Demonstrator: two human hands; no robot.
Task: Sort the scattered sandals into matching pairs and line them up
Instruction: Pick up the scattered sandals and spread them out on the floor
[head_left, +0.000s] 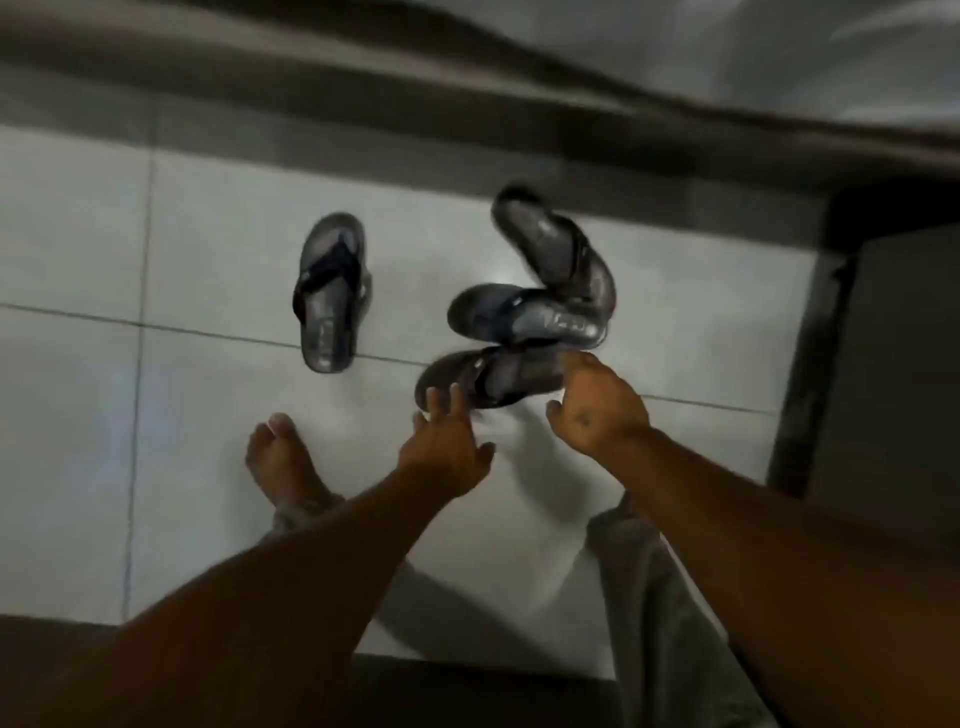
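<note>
Head view: both open, empty, left hand (447, 447) and right hand (597, 405) over nearest sandal (488, 376) mid-floor (208, 415); best gripped by both ends, lifted clear of overlapping sandals (524, 317).

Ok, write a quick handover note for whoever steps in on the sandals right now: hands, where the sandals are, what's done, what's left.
Left hand: open, empty, fingers spread just short of the nearest sandal.
Right hand: open, fingers at that sandal's right end; the blur hides whether it touches.
Sandals: four dark ones on the tiled floor. One lone sandal lies apart at left. Three are clustered at right: the nearest, a middle sandal lying sideways, and a far sandal angled and overlapping the middle one.
Done: nothing paired or lined up.
Left: match pairs, line them up.
</note>
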